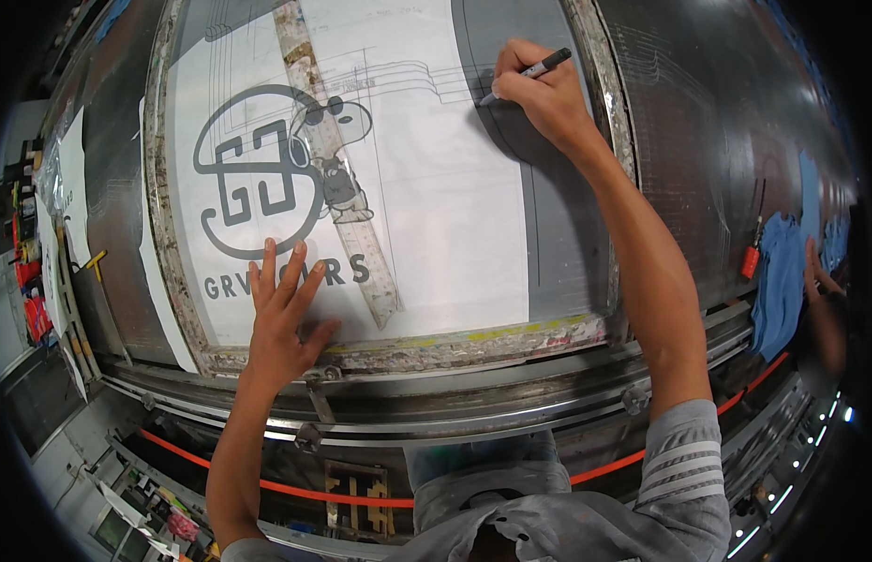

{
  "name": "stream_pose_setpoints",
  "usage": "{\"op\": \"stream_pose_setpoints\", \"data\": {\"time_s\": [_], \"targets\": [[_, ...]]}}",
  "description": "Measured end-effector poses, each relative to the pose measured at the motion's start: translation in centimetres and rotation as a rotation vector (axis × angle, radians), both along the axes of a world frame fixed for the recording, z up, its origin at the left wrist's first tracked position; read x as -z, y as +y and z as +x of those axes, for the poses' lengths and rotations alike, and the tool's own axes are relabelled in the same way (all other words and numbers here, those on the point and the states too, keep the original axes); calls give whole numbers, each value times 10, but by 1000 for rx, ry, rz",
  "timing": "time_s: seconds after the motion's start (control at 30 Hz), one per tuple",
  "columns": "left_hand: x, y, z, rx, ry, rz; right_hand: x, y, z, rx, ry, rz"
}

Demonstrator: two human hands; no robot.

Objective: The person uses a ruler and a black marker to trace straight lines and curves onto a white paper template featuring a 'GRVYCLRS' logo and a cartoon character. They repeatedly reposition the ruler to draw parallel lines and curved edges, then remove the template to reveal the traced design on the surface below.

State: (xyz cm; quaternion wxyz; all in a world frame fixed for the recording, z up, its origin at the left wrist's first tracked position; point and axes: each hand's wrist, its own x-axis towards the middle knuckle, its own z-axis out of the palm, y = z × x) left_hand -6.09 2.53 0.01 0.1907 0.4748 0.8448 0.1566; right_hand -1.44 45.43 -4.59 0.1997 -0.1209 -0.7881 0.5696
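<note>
My right hand (553, 103) is closed around a grey marker with a black end (553, 62). Its tip points down at the mesh, beside a thin dark line on the grey strip right of the white sheet (454, 234). That sheet bears a dark round emblem (231, 170), lettering and a small cartoon figure. With fingers spread, my left hand (286, 314) lies flat over the lower part of the sheet, covering some letters. A long stained ruler (368, 253) slants across the sheet; whether it lies above or below the mesh I cannot tell. A paint-crusted screen frame (436, 358) surrounds all this.
Metal rails (473, 426) run along the table's near edge, with an orange strip (361, 499) below. Blue cloth (779, 281) hangs at the right beside a red-handled tool (751, 260); another person's arm (827, 323) shows there. A yellow-handled tool (96, 262) lies left.
</note>
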Motion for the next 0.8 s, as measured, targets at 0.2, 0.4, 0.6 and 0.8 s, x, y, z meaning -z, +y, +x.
{"op": "stream_pose_setpoints", "data": {"time_s": [0.2,0.4,0.6,0.8], "targets": [[0,0,0,-2,-4,-3,2,1,5,-37,-9,-19],[-1,0,0,-6,-4,-11,-1,-2,11,-53,-29,-6],[-1,1,0,-7,2,-7,-2,-1,18,-84,-35,-9],[0,2,0,-12,9,-12,-3,1,25,-130,-75,3]]}}
